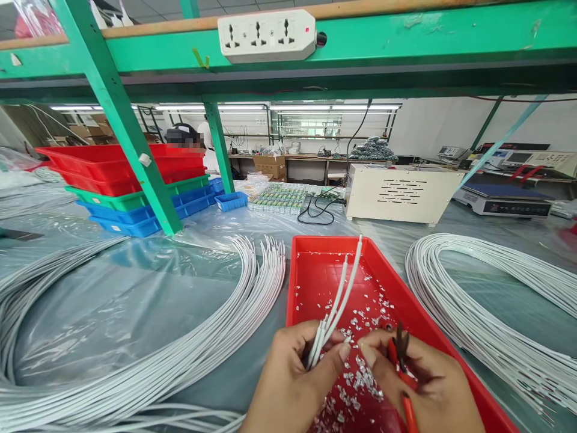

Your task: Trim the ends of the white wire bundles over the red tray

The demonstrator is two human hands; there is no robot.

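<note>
Fingers of my left hand were pinched narrow around a small bunch of white wires, whose free ends stood up and away over the red tray; my right hand was curled around red-handled cutters, its thumb nearly touching the left thumb.

Working from the biggest things down: the tabletop, under clear plastic sheeting, carried a long sweep of white wires to the left of the tray and a coiled bundle to the right, both well apart from my hands. The tray sat between them, directly under both hands. Its floor was scattered with small white scraps of what looked like stripped insulation.

To do this step well, I judged the bunch should be kept tight and its ends level, so the cutters would bite each wire at the same spot. Both hands belonged low over the tray, so scraps would fall inside it and not onto the sheeting. I could not tell whether the cutter blades were parted, since my fingers hid them.
</note>
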